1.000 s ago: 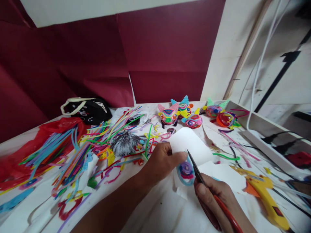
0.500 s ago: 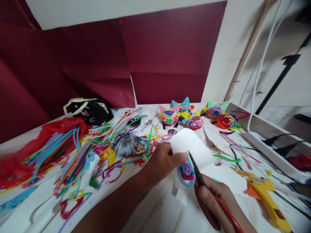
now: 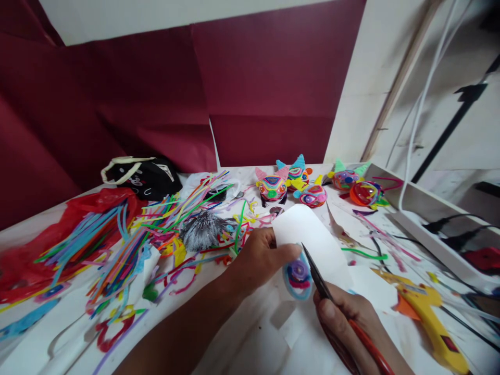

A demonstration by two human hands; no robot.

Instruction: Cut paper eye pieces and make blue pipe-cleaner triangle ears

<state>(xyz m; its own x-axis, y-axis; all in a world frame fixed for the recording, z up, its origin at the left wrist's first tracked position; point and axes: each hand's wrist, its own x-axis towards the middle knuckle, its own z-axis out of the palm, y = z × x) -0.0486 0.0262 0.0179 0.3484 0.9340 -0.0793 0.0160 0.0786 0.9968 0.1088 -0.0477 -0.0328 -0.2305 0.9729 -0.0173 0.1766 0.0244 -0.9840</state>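
Observation:
My left hand pinches a white sheet of paper that carries a coiled oval of blue, purple and pink pipe cleaner. My right hand grips red-handled scissors; their dark blades run along the oval's right edge, against the paper. Both hands are low in the middle of the view, above a white table.
A big heap of coloured pipe cleaners and a red plastic bag lie left. A grey tinsel tuft, a black pouch, several finished horned figures, a yellow glue gun and a power strip with cables surround the hands.
A cut strip of paper has dropped away below the oval onto the table. The hands and scissors have hardly shifted.

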